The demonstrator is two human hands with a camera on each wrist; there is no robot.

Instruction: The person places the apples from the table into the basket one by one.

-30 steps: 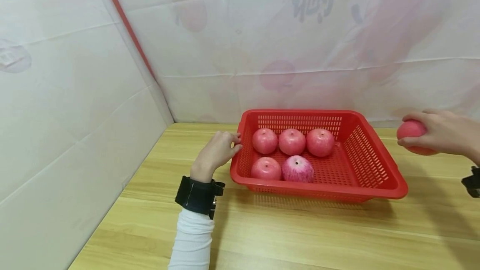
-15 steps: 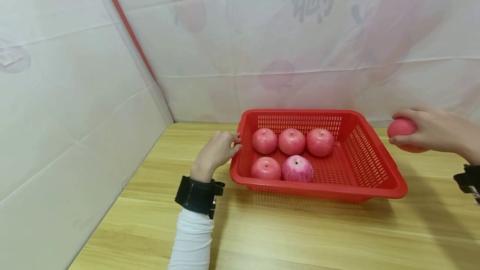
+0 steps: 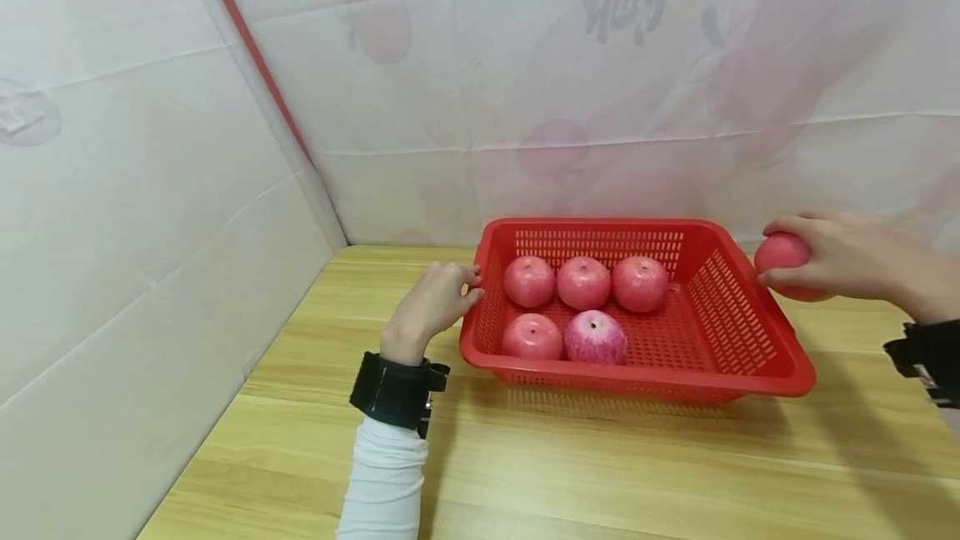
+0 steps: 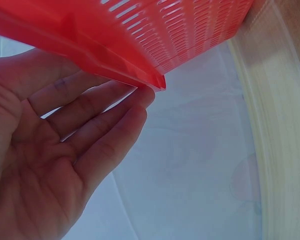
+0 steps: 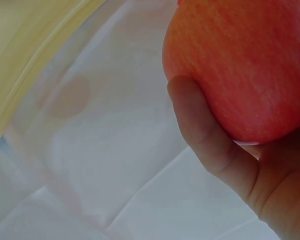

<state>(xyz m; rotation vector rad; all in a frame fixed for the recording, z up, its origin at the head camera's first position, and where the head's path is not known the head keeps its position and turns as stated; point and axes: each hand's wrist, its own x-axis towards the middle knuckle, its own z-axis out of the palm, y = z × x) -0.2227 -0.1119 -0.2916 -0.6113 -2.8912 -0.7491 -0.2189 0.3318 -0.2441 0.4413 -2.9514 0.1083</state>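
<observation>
My right hand [image 3: 862,265] grips a red apple [image 3: 782,252] just over the right rim of a red plastic basket [image 3: 637,377]. In the right wrist view the thumb lies along the side of this apple [image 5: 240,65]; the other fingers are mostly hidden. At the basket's left end, my left hand [image 3: 431,302] touches the rim with its fingertips. The left wrist view shows the fingers [image 4: 115,140] nearly straight beneath the basket's rim [image 4: 125,75]. Inside stand three apples [image 3: 584,283] in a back row. In front are a pink-red apple [image 3: 532,338] and a purple-white streaked apple [image 3: 596,338].
The basket stands on a wood-grain table [image 3: 300,440], near its back edge. Behind it hangs a pale printed sheet [image 3: 465,90], and another white sheet [image 3: 135,232] closes off the left side. A black band [image 3: 400,391] circles the left wrist.
My right hand has carried its apple leftward, from right of the basket to the basket's right rim. The left hand, the basket and the apples inside have stayed put.
</observation>
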